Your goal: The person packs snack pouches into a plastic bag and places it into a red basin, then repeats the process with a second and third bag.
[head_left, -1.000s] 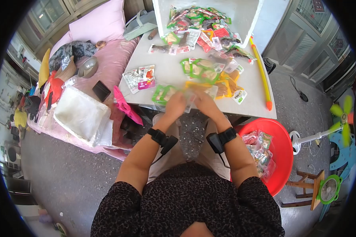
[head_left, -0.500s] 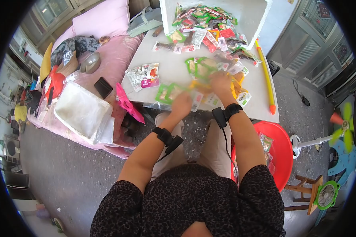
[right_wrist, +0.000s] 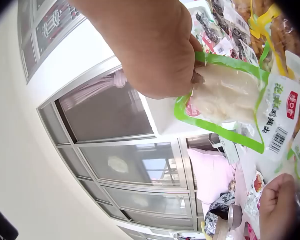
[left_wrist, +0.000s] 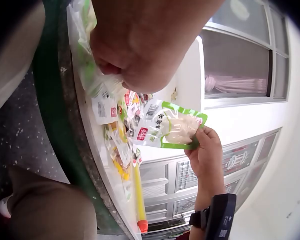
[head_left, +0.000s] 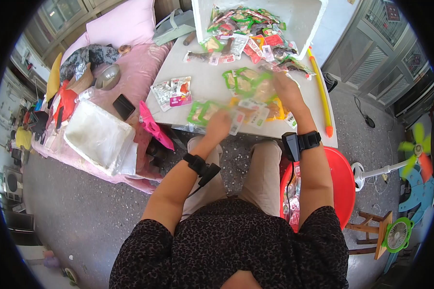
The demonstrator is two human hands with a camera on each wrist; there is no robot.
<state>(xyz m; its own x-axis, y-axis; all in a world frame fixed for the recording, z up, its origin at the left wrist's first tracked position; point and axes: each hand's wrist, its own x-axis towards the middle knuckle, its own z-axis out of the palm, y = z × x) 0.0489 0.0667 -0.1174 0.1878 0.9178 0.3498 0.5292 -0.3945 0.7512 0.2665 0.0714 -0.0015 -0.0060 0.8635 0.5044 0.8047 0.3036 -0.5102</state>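
In the head view my right hand [head_left: 288, 89] is raised over the right part of the table. Between thumb and fingers it pinches one end of a green-edged snack packet [right_wrist: 227, 92], clear plastic with pale pieces inside and a white label end. My left hand [head_left: 219, 126], at the table's near edge, grips green-edged packets [head_left: 205, 113] of the same look; its curled fingers hide part of them. More green-edged packets [head_left: 241, 79] lie beyond the hands. Yellow-edged packets [head_left: 275, 108] are to the right, partly behind the right forearm.
A white foam box [head_left: 311, 29] on its side spills many packets onto the table [head_left: 178, 67]. Two silver and pink packets [head_left: 173, 92] lie left. A yellow tube [head_left: 320, 91] lines the right edge. Below stands a red tub [head_left: 340, 188] with packets; a pink-covered bed [head_left: 140, 67] is at left.
My right hand has moved from beside the left hand out to the right and up, now carrying a packet. The left hand stays near the table's edge with its packets.
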